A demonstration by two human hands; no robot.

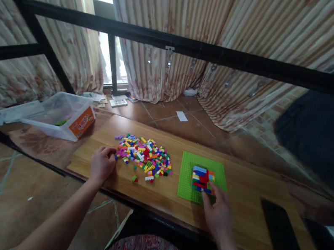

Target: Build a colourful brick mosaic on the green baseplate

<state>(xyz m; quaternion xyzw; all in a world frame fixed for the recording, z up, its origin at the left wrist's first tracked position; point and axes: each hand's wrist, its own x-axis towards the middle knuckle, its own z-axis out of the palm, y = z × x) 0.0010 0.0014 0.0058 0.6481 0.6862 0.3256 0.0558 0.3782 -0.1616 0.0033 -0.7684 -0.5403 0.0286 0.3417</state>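
Though I cannot tell if left hand [103, 164] or right hand [219, 210] grips, the multicoloured plastic-brick block [200, 176] seems light, rigid, side-graspable.

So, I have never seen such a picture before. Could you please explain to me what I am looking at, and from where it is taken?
Of course. There is no machine here: a person works with two bare hands. The single picture comes from a camera on the person's head, looking forward and down, so the arms enter from the bottom.

On the wooden tabletop lies a loose pile of colourful bricks. The left hand is at its left edge, fingers curled; whether it holds a brick is hidden.

Further right is a green baseplate bearing a small brick build. The right hand has its fingers on the build's near side.
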